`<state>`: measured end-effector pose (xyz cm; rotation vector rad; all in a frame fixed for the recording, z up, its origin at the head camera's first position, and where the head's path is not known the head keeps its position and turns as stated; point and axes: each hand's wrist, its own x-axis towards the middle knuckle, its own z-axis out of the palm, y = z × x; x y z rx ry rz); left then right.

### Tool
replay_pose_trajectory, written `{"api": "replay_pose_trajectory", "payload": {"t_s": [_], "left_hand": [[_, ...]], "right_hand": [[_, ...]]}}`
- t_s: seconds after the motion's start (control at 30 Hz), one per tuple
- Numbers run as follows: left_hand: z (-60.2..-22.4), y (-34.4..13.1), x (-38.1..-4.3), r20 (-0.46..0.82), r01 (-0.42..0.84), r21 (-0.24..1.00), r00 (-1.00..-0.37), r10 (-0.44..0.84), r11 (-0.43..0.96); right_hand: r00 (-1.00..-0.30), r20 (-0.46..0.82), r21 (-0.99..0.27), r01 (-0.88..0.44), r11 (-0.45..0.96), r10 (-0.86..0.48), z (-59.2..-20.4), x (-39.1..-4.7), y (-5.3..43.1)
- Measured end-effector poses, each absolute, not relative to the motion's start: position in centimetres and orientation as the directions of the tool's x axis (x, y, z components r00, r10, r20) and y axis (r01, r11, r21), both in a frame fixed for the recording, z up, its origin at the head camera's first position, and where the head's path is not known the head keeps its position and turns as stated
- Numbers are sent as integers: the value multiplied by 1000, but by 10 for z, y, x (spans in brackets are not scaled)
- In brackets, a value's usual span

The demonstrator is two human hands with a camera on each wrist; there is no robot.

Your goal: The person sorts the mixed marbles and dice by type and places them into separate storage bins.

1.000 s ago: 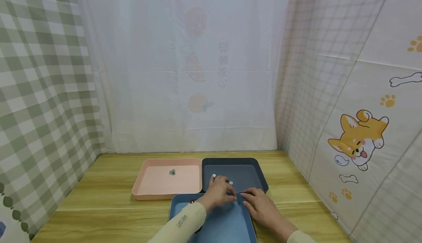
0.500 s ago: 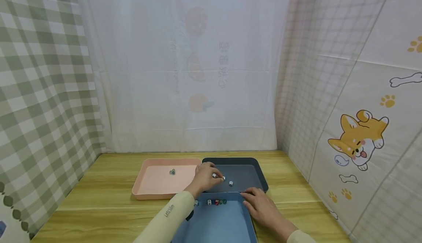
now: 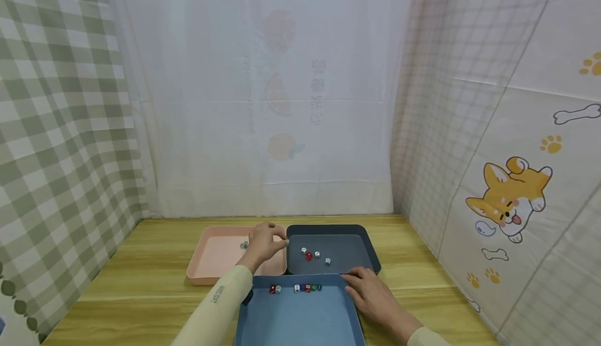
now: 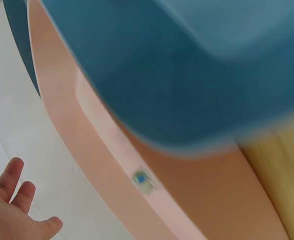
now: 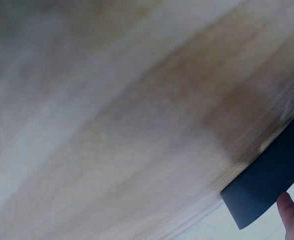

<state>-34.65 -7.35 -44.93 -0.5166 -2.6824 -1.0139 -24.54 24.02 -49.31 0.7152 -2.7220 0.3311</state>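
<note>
My left hand (image 3: 264,242) is over the right part of the pink tray (image 3: 199,257), pinching a small pale marble (image 3: 287,241) between thumb and fingertip. At the left wrist view's edge the marble shows yellowish, most of it cut off. Clear glass marbles (image 4: 143,181) lie together inside the pink tray. My right hand (image 3: 373,294) rests at the far right corner of the blue tray (image 3: 300,320), its fingertips at the dark tray's near wall. Several dice lie along the blue tray's far side, including a red die (image 3: 273,288) and a white die (image 3: 297,288).
In the dark tray (image 3: 347,247) lie white dice and a red die (image 3: 308,256). The three trays sit close together on the wood-grain table (image 3: 131,283). A white curtain (image 3: 211,127) hangs behind, with patterned cloths at both sides.
My left hand has moved from the blue tray, across the dark tray, leftward to the pink tray. The red die in the dark tray has come into view. The right hand has stayed put.
</note>
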Motion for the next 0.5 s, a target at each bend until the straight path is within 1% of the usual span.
{"api": "replay_pose_trajectory", "payload": {"t_s": [0.23,0.37,0.5], "left_hand": [[-453,-104,-356,302,289,585,-945,127,758],[-455,-123,-360,270,224,557,-960,81,800],[-455,-137,-361,251,185,552,-967,50,813]], "right_hand": [[-825,344,-145,-519,843,-448,-494,-244,241],[-823,353,-146,-519,842,-446,-493,-244,241],[-818,362,-143,-522,841,-446,-492,-245,242]]}}
